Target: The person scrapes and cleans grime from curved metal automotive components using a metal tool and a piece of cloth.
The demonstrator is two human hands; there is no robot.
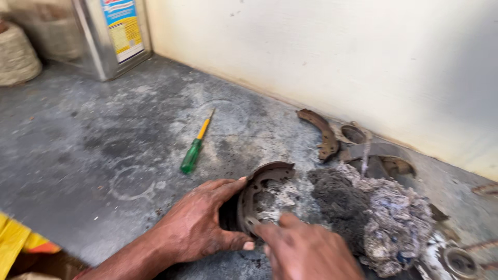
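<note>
The left hand (199, 225) is curling around the near left edge of a curved, rusty brake shoe (259, 194), its thumb pressing along the lower rim and its fingers wrapping the outer arc, so it is gripping the shoe and standing it on edge on the grey concrete floor (104, 140). The right hand (306, 249) is coming in from the near right, its fingers bent loosely and its forefinger and thumb touching the shoe's lower end; whether it is pinching the metal or only resting on it is not clear because of blur. Just right of the shoe a grey wad of rag (384, 223) is lying. A green-handled screwdriver (196, 143) is lying farther left, well apart, and a second brake shoe (322, 132) is resting far right near the wall (337, 57).
</note>
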